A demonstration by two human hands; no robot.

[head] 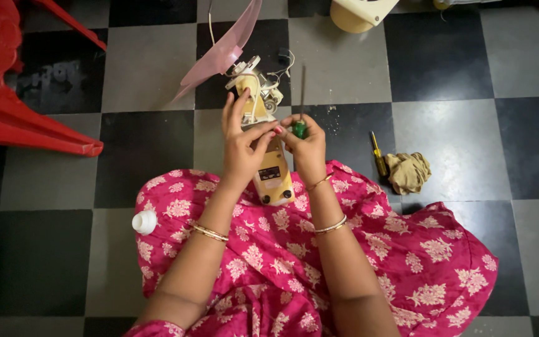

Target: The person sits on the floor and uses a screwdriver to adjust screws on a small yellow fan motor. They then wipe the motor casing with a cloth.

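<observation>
Head view: left hand (239, 150) steadies fan motor (268, 150); right hand (307, 150) grips screwdriver (301, 106).

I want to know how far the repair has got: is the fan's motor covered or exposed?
Exposed. The fan shows bare motor parts and loose wires behind the pink blade, with no cover over them.

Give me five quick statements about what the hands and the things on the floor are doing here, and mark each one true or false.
1. The right hand holds a green-handled screwdriver. True.
2. The left hand rests on the cream fan motor housing. True.
3. The yellow-handled screwdriver is in the left hand. False: it lies on the floor beside a crumpled cloth.
4. The pink fan blade lies in the lap. False: it sticks out beyond the motor, over the tiles.
5. A white cap sits by the pink fabric. True.
</observation>
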